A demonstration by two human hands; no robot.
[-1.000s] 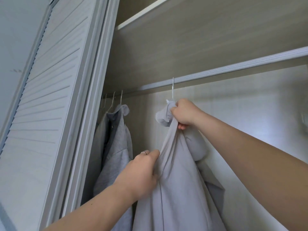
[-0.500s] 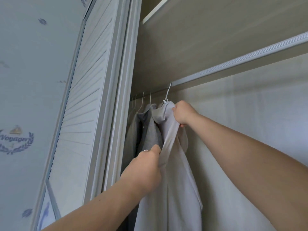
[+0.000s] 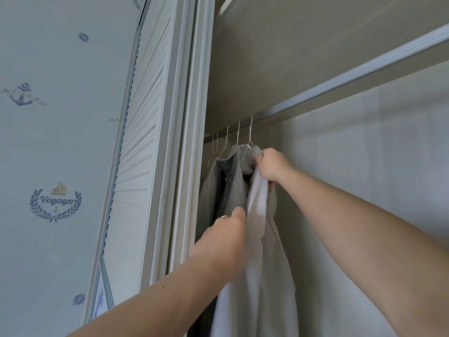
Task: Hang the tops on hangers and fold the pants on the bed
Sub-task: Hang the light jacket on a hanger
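Behind the white slatted door (image 3: pixel 145 147), a closet rail (image 3: pixel 364 69) holds a row of hangers (image 3: pixel 228 135). My right hand (image 3: pixel 269 166) squeezes the neck of the light top (image 3: pixel 264 251) under its hanger hook (image 3: pixel 251 127), right beside a grey top (image 3: pixel 234 183). My left hand (image 3: pixel 226 237) pinches its cloth lower down.

right hand (image 3: pixel 271 165) gripping pale top (image 3: pixel 261 251) up by hanger hook (image 3: pixel 250 128) | left hand (image 3: pixel 227 235) pinching its front edge | grey hoodie (image 3: pixel 230 181) just beside

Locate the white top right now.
Head view, centre: the white top hangs under the closet rail, against the grey hoodie to its left; right hand grips its neck, left hand its front edge.
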